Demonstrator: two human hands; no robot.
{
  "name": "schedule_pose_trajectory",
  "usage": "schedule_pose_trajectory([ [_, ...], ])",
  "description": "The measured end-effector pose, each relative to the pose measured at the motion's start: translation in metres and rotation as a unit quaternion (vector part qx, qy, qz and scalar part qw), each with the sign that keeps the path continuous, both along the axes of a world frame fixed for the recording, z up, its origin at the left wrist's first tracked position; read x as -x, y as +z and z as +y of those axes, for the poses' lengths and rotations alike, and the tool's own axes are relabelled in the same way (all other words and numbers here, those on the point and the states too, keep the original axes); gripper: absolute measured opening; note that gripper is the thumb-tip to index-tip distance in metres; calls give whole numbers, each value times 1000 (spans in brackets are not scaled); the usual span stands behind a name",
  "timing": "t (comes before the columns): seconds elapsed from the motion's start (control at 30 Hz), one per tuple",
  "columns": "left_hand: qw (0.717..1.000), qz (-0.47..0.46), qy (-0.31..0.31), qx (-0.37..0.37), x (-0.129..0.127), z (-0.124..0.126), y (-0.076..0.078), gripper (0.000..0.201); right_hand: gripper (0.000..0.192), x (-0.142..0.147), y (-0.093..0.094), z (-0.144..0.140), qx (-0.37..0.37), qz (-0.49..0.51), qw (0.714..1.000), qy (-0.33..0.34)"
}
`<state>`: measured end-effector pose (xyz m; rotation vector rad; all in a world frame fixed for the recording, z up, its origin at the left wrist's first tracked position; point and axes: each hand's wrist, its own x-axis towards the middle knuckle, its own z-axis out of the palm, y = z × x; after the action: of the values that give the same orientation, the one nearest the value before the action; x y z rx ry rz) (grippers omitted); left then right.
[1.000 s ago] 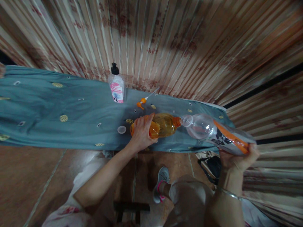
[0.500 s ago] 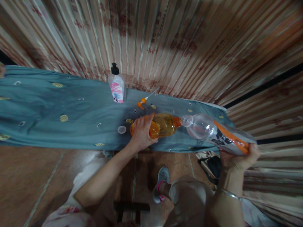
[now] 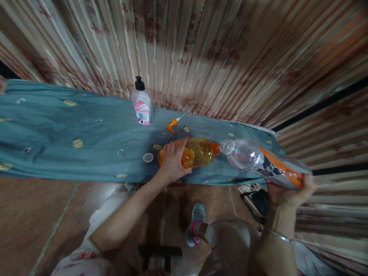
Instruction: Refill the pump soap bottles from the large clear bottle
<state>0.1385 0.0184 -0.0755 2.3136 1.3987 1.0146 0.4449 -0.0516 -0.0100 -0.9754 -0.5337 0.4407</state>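
Note:
My left hand [image 3: 173, 161] is wrapped round an amber see-through bottle [image 3: 201, 151], tilted with its orange neck toward the right. From the right, my right hand [image 3: 291, 191] grips a large clear plastic bottle [image 3: 247, 154] with an orange and grey label, held near its base. Its mouth meets the neck of the amber bottle; whether one sits inside the other I cannot tell. Behind the amber bottle lies an orange pump head [image 3: 173, 123] with a thin pale tube. A small whitish cap [image 3: 148, 157] rests left of my left hand.
A clear bottle with a black pump top [image 3: 142, 105] and pink label stands at the cloth's back edge. The teal patterned cloth [image 3: 97, 134] covers a narrow table against a pleated curtain [image 3: 172, 50]. A dark stool [image 3: 160, 251] and a black bag [image 3: 257, 203] are below.

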Motion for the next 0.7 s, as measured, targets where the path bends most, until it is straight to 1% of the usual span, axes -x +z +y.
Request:
schedule_pose_trajectory([
  [0.23, 1000, 2, 2, -2, 0, 0, 0, 101, 40, 2, 2, 0, -2, -4, 1000, 3],
  [0.43, 1000, 4, 3, -3, -1, 0, 0, 99, 36, 1, 1, 0, -4, -13, 1000, 9],
  [0.7, 1000, -4, -1, -1, 0, 0, 1, 97, 40, 2, 3, 0, 6, -9, 1000, 2],
])
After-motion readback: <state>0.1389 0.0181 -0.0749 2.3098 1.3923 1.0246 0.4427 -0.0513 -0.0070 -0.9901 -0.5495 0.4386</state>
